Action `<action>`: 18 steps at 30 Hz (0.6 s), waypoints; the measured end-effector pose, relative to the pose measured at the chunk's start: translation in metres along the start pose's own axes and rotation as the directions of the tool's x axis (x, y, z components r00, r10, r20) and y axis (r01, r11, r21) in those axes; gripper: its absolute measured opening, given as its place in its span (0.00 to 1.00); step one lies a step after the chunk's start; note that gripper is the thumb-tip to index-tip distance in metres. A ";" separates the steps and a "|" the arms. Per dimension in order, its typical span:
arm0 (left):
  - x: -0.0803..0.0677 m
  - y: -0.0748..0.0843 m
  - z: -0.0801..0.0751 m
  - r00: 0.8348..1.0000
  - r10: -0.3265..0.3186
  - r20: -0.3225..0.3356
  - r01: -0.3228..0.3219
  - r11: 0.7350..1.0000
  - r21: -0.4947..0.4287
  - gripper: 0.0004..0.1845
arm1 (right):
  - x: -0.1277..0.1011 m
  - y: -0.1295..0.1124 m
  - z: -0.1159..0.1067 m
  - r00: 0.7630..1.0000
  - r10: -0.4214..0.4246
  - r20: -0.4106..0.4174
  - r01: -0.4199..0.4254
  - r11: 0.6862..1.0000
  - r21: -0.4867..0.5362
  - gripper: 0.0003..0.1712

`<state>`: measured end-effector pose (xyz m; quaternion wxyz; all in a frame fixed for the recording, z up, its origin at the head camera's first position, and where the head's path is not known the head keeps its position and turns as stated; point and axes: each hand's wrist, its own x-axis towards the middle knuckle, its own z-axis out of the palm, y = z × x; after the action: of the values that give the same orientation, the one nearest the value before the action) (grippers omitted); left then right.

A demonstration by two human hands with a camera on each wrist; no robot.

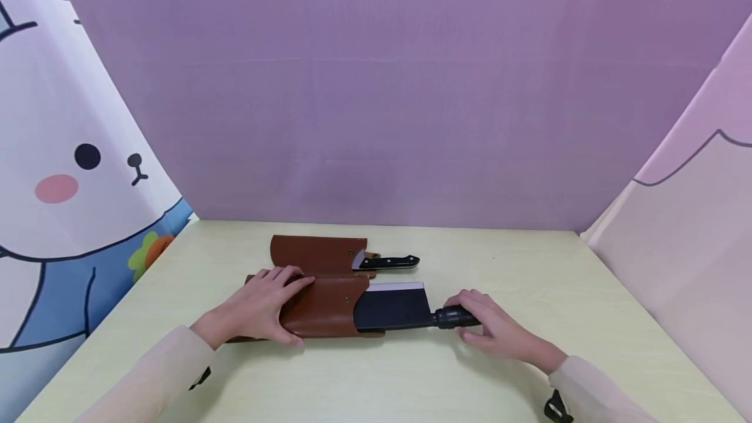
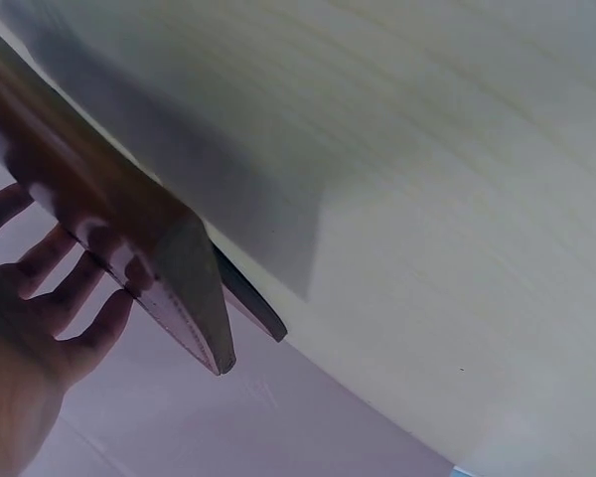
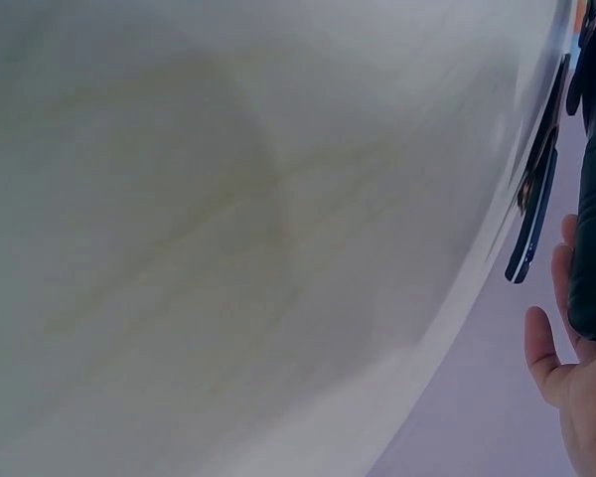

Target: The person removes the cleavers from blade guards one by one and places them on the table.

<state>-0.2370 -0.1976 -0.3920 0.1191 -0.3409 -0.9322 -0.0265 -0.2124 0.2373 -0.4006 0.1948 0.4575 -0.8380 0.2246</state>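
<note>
Cleaver (image 1: 390, 309) lies half inside a brown sheath (image 1: 323, 309) on the desk (image 1: 529, 266); left hand (image 1: 261, 305) rests flat-fingered on the sheath, right hand (image 1: 490, 328) grips the cleaver's handle.

Two smooth brown leather sheaths (image 1: 326, 309) lie on the matt pale wood-grain bench (image 1: 587, 292), the cleaver (image 1: 390, 309) blade dark matt metal, its handle black plastic.

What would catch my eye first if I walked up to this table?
Probably the black cleaver at the table's near middle, half inside a brown leather sheath. The left hand rests on the sheath and the right hand grips the cleaver's handle. Just behind lies a second sheathed knife, and a cartoon bunny curtain hangs at the left.
</note>
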 end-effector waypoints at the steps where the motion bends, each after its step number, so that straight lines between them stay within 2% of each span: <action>1: 0.000 0.000 0.000 1.000 0.000 0.000 0.000 1.000 0.001 0.55 | -0.001 0.000 0.000 1.000 0.003 0.001 -0.003 1.000 -0.001 0.26; 9: -0.002 -0.001 0.000 1.000 -0.003 -0.001 0.003 1.000 -0.005 0.56 | -0.006 0.005 -0.002 1.000 0.017 0.009 -0.017 1.000 0.002 0.25; 18: -0.004 -0.003 0.001 1.000 0.001 0.000 -0.001 1.000 -0.011 0.56 | -0.011 0.008 -0.005 1.000 -0.005 -0.007 0.005 1.000 -0.005 0.26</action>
<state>-0.2362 -0.2018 -0.3934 0.1175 -0.3421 -0.9317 -0.0315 -0.2133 0.2512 -0.4040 0.1994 0.4583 -0.8368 0.2235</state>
